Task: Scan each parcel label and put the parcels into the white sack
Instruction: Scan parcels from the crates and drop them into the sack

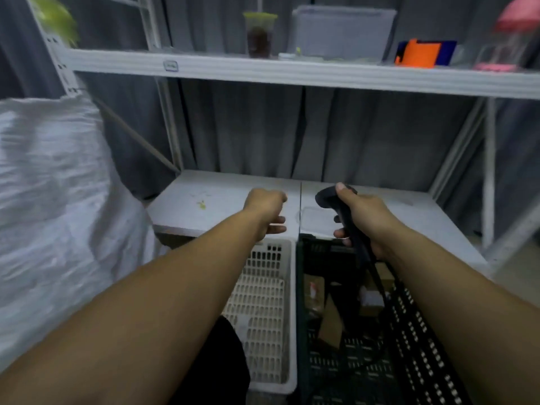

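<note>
right hand point(366, 217) gripping scanner point(344, 217), left hand point(267, 213) empty (loose)

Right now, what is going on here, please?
A person is scanning parcels. The right hand grips a black scanner. The left hand holds nothing, its fingers loosely curled, above a white crate. Brown parcels lie in a black crate. The white sack is on the left.

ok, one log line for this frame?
left hand: holds nothing | right hand: grips scanner | parcels: in black crate | white sack: at left
</note>
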